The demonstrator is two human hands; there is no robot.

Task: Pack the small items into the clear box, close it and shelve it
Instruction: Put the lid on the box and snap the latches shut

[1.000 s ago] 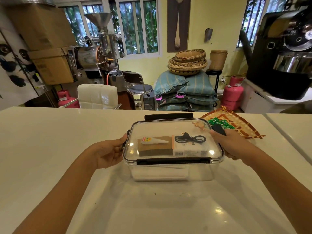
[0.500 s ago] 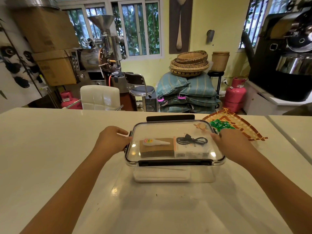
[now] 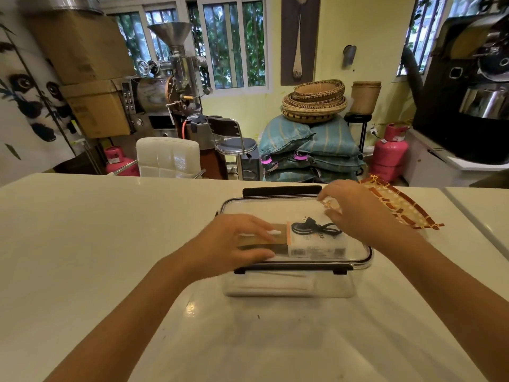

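Clear box [image 3: 292, 282] lidded — both hands' grip flat on top.

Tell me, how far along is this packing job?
Packing looks done: a black cable and small packages lie inside the clear box, lid on. In hand: the left hand presses the lid while the right hand reaches toward the far black latch. Left: finish latching, then shelve it.

Two bare forearms, no sleeves, watch or rings visible; left hand [image 3: 234, 244] and right hand [image 3: 358, 213] uncovered, slightly motion-blurred.
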